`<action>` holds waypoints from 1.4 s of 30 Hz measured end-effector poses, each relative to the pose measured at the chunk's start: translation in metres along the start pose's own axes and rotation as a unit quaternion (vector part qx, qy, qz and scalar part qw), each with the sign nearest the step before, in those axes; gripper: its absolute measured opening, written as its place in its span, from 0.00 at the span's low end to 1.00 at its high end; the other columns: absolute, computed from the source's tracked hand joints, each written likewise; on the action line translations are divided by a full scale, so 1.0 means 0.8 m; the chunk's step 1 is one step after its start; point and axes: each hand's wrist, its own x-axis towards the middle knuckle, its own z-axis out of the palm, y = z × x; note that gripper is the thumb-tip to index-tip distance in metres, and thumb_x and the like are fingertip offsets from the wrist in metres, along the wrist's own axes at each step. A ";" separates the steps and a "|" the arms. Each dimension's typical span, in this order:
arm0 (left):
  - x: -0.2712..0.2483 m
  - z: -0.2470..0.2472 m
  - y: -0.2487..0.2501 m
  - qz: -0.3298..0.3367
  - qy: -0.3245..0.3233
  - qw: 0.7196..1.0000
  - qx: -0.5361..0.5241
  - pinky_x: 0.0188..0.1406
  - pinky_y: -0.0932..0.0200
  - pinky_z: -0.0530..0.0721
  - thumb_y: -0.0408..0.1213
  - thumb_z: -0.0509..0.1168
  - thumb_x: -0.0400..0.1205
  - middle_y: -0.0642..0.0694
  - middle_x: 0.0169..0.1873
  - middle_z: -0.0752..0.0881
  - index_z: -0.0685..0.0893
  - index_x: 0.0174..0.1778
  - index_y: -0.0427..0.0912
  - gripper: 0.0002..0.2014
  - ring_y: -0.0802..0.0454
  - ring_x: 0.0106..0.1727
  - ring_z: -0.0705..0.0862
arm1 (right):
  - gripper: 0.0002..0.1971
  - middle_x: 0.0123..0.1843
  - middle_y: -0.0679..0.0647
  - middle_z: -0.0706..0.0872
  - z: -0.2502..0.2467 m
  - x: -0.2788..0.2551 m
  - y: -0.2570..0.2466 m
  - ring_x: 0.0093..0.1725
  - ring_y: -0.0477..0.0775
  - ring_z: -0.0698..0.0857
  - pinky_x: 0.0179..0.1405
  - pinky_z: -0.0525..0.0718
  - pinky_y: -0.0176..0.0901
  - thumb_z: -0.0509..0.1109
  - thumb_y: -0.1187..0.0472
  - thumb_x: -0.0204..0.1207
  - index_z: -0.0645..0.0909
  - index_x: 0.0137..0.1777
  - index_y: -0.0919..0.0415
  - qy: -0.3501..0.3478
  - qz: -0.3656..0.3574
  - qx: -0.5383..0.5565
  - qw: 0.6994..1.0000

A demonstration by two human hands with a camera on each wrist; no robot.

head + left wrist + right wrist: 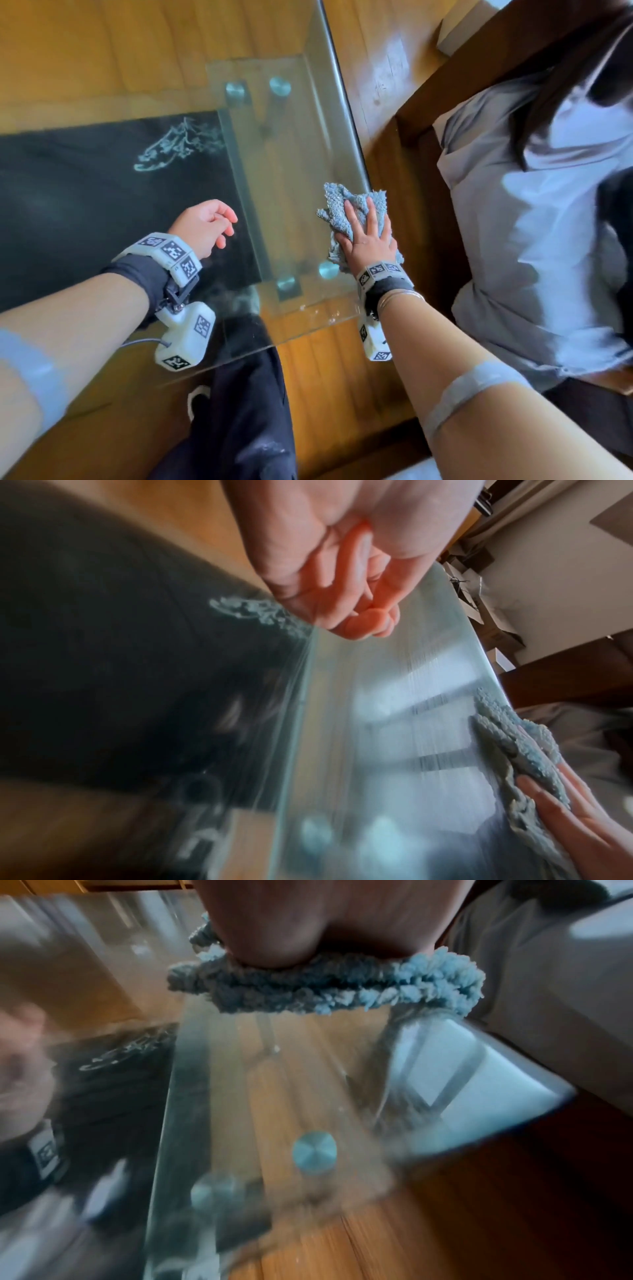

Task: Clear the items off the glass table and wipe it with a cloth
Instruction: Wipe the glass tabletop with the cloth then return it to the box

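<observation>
A fluffy blue-grey cloth (337, 209) lies bunched on the glass table (294, 161), near its right edge. My right hand (366, 236) lies flat on the cloth with straight fingers, pressing it onto the glass. The same cloth (342, 988) fills the top of the right wrist view under my palm, and the cloth (507, 739) shows at the right of the left wrist view. My left hand (209, 226) hovers just above the glass over the dark rug, fingers loosely curled and holding nothing; the left hand (352, 582) looks the same from the wrist.
A dark rug with a pale drawing (102, 178) lies under the glass. Round metal fittings (280, 85) join the top to its glass legs. A wooden-framed sofa with grey cushions (513, 205) stands close along the right edge. My dark trouser leg (246, 411) is at the near edge.
</observation>
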 end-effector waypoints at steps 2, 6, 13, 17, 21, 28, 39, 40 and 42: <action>-0.022 0.016 -0.017 -0.004 -0.007 1.000 0.005 0.10 0.74 0.62 0.26 0.53 0.79 0.50 0.31 0.80 0.78 0.35 0.48 0.15 0.65 0.14 0.73 | 0.29 0.84 0.39 0.32 0.023 -0.033 0.023 0.84 0.62 0.40 0.80 0.55 0.63 0.46 0.36 0.82 0.37 0.78 0.27 -0.006 0.013 0.004 1.000; -0.064 0.042 -0.040 -0.002 -0.019 1.000 0.003 0.10 0.73 0.63 0.26 0.53 0.80 0.49 0.31 0.79 0.78 0.36 0.47 0.14 0.64 0.16 0.74 | 0.30 0.84 0.41 0.31 0.059 -0.089 0.051 0.84 0.62 0.37 0.82 0.49 0.65 0.45 0.37 0.82 0.34 0.79 0.30 -0.020 0.030 -0.011 0.999; -0.098 0.063 -0.069 -0.002 -0.020 1.000 0.015 0.22 0.63 0.67 0.28 0.54 0.80 0.49 0.33 0.81 0.80 0.39 0.47 0.12 0.53 0.28 0.75 | 0.31 0.84 0.43 0.30 0.090 -0.113 0.000 0.81 0.65 0.28 0.75 0.32 0.72 0.47 0.38 0.82 0.35 0.80 0.33 -0.014 0.002 0.013 1.000; -0.106 0.063 -0.083 -0.014 0.010 0.999 0.028 0.21 0.64 0.66 0.29 0.54 0.81 0.48 0.34 0.81 0.79 0.38 0.48 0.12 0.51 0.28 0.74 | 0.28 0.84 0.41 0.32 0.113 -0.143 -0.067 0.81 0.63 0.26 0.72 0.25 0.70 0.45 0.37 0.83 0.39 0.80 0.32 -0.025 -0.113 0.011 0.993; -0.124 0.065 -0.087 -0.024 0.015 0.998 0.050 0.20 0.64 0.67 0.29 0.54 0.81 0.46 0.34 0.81 0.80 0.43 0.44 0.10 0.50 0.29 0.74 | 0.28 0.84 0.39 0.36 0.108 -0.141 -0.043 0.83 0.61 0.31 0.78 0.32 0.71 0.44 0.36 0.82 0.39 0.80 0.30 -0.020 -0.168 -0.034 0.985; -0.142 0.065 -0.074 -0.012 0.009 0.999 0.043 0.23 0.63 0.69 0.30 0.55 0.82 0.47 0.30 0.79 0.80 0.43 0.46 0.10 0.52 0.30 0.74 | 0.29 0.84 0.40 0.31 0.076 -0.093 0.037 0.83 0.59 0.31 0.78 0.34 0.68 0.43 0.37 0.83 0.35 0.80 0.32 0.020 -0.007 0.021 1.000; -0.135 0.078 -0.068 0.001 0.015 0.999 0.044 0.24 0.64 0.70 0.30 0.55 0.82 0.49 0.29 0.78 0.81 0.47 0.40 0.10 0.53 0.29 0.75 | 0.29 0.84 0.39 0.31 0.043 -0.040 0.024 0.84 0.62 0.38 0.80 0.50 0.68 0.46 0.37 0.82 0.35 0.79 0.29 0.028 0.022 0.053 0.998; -0.131 0.081 -0.065 0.003 0.013 0.999 0.043 0.25 0.63 0.70 0.30 0.55 0.82 0.49 0.29 0.78 0.81 0.47 0.41 0.10 0.53 0.29 0.75 | 0.29 0.84 0.39 0.33 0.033 -0.026 0.021 0.84 0.62 0.40 0.79 0.53 0.68 0.47 0.37 0.82 0.36 0.79 0.29 0.033 0.013 0.054 0.998; -0.122 0.084 -0.061 0.005 0.014 0.999 0.038 0.25 0.63 0.70 0.30 0.55 0.82 0.49 0.29 0.79 0.81 0.46 0.42 0.10 0.53 0.29 0.75 | 0.30 0.84 0.40 0.35 0.013 0.001 0.016 0.84 0.63 0.43 0.77 0.58 0.67 0.49 0.37 0.82 0.39 0.79 0.29 0.033 -0.013 0.059 0.998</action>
